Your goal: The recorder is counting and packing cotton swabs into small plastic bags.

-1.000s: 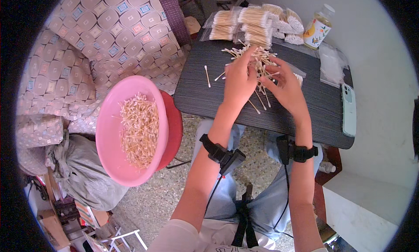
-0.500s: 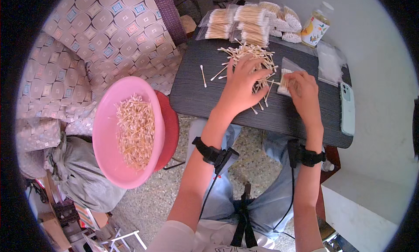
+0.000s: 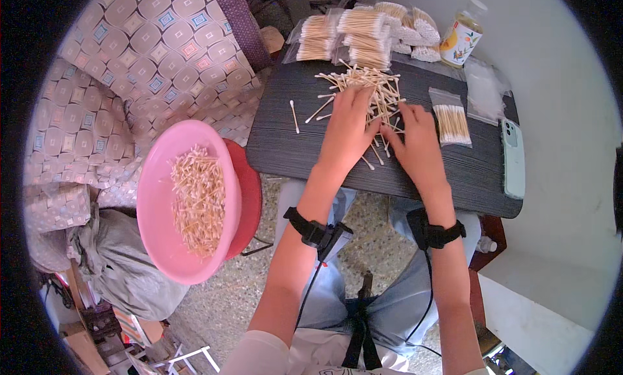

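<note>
A loose pile of cotton swabs is heaped on the dark table. Over its left side lies my left hand, thumb apart from the fingers, whose tips are partly hidden among the swabs. My right hand reaches the pile's right edge, its thumb and fingers spread and touching swabs. I see nothing gripped in either hand. Just right of my right hand, a small clear bag with a row of swabs lies flat. One stray swab rests by itself on the left.
Filled swab bags are stacked along the table's far edge, beside a bottle. Empty clear bags and a pale phone lie at the right. A pink basin of swabs sits on a red stool at the left.
My right hand has let go of the small swab bag and moved left to the pile. The bag now lies in full view. My left hand stays over the swabs, its fingers drawn closer together.
</note>
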`<state>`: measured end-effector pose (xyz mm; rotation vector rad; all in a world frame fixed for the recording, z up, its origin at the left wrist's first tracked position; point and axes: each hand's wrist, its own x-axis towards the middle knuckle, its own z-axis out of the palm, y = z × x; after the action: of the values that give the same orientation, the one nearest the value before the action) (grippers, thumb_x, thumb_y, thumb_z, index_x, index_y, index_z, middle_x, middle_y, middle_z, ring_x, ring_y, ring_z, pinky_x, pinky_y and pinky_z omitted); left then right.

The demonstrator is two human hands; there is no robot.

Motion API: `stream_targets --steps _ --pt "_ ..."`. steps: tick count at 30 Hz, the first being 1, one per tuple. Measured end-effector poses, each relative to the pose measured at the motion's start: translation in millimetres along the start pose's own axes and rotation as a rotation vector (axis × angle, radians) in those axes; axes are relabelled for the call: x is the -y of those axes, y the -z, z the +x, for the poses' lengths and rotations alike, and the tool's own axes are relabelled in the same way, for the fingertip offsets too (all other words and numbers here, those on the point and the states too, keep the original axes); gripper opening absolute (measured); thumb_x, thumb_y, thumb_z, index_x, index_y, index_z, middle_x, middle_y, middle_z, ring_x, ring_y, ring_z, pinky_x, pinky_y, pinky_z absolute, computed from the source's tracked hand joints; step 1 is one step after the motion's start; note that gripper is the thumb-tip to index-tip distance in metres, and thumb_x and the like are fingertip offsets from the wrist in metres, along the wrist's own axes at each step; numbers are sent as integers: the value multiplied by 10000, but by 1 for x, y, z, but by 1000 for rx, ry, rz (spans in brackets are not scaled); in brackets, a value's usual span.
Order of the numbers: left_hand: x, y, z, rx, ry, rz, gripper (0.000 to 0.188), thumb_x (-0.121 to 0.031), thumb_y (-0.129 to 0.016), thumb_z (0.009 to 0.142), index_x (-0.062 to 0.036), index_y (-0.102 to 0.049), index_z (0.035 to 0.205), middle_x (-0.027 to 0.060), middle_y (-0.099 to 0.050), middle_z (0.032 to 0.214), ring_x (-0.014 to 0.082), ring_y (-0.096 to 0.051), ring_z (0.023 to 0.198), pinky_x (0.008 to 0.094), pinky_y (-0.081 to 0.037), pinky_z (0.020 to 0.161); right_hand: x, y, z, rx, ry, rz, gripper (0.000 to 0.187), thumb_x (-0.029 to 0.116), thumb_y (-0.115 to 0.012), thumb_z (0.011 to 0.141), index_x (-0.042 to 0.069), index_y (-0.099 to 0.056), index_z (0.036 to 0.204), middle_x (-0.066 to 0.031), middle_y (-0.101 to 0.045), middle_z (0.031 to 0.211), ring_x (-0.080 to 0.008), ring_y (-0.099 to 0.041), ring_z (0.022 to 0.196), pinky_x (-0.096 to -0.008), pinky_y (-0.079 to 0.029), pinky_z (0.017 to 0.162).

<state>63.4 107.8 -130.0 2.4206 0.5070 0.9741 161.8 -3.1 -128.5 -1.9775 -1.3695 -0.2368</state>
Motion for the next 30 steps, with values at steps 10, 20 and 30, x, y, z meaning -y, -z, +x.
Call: stream_targets --steps 10,20,30 --pt "4 -9 1 -29 0 12 292 24 -625 701 -3 -601 990 123 -530 1004 300 -498 939 372 -410 847 3 -28 7 1 -73 84 260 97 -583 803 -34 -511 1016 -189 -519 903 -365 -500 852 -412 -417 760" --pt "14 -11 1 -53 -4 155 328 22 -586 719 0 -589 1046 147 -515 1038 306 -473 1001 387 -404 867 1 -25 10 3 -126 -21 116 98 -512 837 -5 -472 870 -177 -515 859 -360 -538 833 -424 -452 693" --pt "-6 -7 11 -169 -26 173 389 8 -550 743 -1 -533 1132 166 -491 1116 337 -456 1064 410 -359 925 -13 3 14 -21 -259 39 168 155 -459 904 -5 -481 858 -238 -558 723 -418 -542 703 -464 -407 587"
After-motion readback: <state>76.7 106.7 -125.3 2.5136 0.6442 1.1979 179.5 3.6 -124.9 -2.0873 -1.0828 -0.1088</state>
